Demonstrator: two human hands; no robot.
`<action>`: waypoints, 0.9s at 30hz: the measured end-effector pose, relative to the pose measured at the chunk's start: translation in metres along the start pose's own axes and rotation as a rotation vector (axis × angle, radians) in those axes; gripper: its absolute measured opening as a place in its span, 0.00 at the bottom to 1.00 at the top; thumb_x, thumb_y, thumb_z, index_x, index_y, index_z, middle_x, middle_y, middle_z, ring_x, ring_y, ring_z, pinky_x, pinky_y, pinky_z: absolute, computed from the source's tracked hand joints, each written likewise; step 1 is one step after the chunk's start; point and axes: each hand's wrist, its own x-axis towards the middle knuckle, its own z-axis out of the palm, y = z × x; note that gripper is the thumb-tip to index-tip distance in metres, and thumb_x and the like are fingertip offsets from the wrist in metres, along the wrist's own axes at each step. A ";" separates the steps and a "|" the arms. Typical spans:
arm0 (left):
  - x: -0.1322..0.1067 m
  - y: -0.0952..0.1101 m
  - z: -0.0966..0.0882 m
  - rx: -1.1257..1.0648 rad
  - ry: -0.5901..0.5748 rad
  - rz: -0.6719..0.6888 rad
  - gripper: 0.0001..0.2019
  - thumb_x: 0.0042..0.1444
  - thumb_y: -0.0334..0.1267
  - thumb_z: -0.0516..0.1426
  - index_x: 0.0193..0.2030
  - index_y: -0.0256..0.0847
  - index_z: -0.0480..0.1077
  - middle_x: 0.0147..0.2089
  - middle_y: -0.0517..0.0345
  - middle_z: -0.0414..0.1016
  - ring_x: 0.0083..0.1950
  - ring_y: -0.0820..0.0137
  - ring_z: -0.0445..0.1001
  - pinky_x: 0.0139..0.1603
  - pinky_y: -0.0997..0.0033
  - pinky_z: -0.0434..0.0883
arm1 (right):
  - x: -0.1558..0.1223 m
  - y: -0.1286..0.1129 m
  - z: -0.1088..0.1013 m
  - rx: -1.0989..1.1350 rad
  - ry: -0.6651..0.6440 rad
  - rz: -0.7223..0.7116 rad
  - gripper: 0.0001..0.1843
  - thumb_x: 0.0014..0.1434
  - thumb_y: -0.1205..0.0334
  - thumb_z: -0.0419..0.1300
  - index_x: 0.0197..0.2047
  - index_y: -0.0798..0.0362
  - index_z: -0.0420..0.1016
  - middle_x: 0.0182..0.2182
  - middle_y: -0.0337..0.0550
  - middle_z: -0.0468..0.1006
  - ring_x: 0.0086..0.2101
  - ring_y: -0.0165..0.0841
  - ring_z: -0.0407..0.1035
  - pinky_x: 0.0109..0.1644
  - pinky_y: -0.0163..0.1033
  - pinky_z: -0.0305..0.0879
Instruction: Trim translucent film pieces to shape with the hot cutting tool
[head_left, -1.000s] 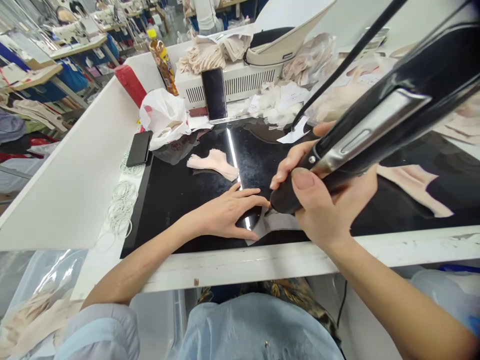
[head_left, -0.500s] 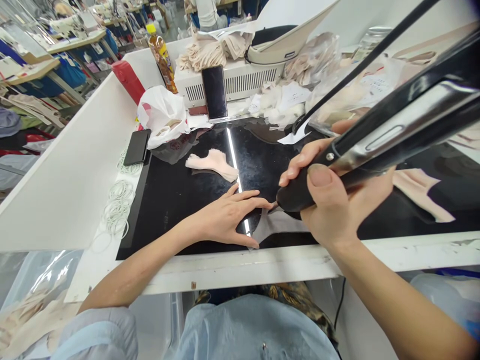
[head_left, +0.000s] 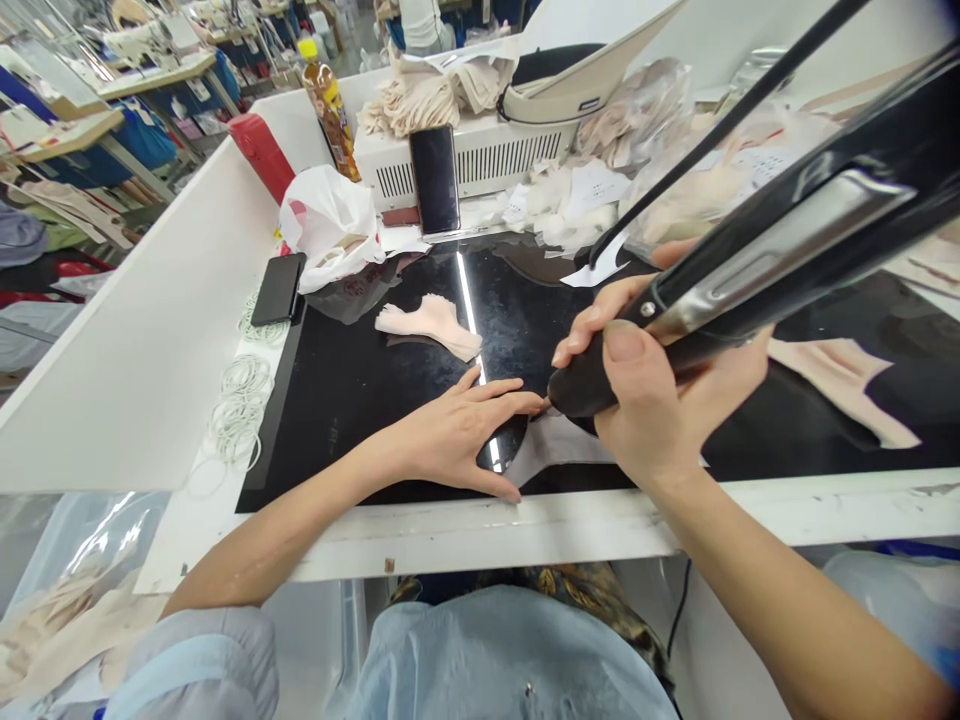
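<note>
My left hand (head_left: 465,435) lies flat with fingers spread on the glossy black work surface (head_left: 337,400). Its index fingertip meets the rounded black end of a long black tool with a silver strip (head_left: 787,260). My right hand (head_left: 660,400) wraps around that tool, thumb on top; its kind is unclear. Beneath both hands, a greyish fabric piece (head_left: 559,448) lies near the front edge, partly covered. A pale pink fabric piece (head_left: 431,322) rests beyond my left hand, and another pink fabric piece (head_left: 847,380) is right of my right hand.
White elastic rings (head_left: 240,410) and a black phone (head_left: 277,290) line the left side. A white plastic bag (head_left: 330,225), an upright phone (head_left: 435,180), a drink bottle (head_left: 330,110) and a visor (head_left: 577,90) stand behind. A black cord (head_left: 720,130) crosses the upper right.
My right hand and the tool have shifted slightly left, toward my left index fingertip. The small metal tip seen earlier by that finger is now hidden. My left hand stays nearly still.
</note>
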 end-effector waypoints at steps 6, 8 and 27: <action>0.000 0.000 0.001 0.003 0.003 0.003 0.42 0.55 0.59 0.64 0.70 0.44 0.56 0.71 0.46 0.64 0.78 0.52 0.50 0.77 0.36 0.36 | -0.004 -0.004 -0.002 0.040 -0.019 0.007 0.18 0.57 0.60 0.69 0.50 0.37 0.76 0.29 0.34 0.75 0.21 0.29 0.66 0.23 0.40 0.69; 0.000 -0.001 0.002 0.011 0.005 0.004 0.43 0.54 0.60 0.64 0.71 0.43 0.55 0.72 0.45 0.62 0.78 0.51 0.50 0.77 0.36 0.36 | -0.008 -0.006 -0.004 0.051 -0.024 0.050 0.19 0.57 0.58 0.69 0.51 0.37 0.75 0.31 0.34 0.75 0.21 0.30 0.66 0.24 0.42 0.69; 0.000 -0.001 0.004 0.058 -0.018 -0.027 0.47 0.55 0.62 0.63 0.74 0.42 0.51 0.73 0.41 0.61 0.78 0.52 0.50 0.77 0.39 0.36 | -0.024 -0.012 0.002 0.053 -0.035 0.049 0.21 0.54 0.53 0.71 0.51 0.37 0.74 0.31 0.37 0.75 0.24 0.36 0.69 0.30 0.49 0.73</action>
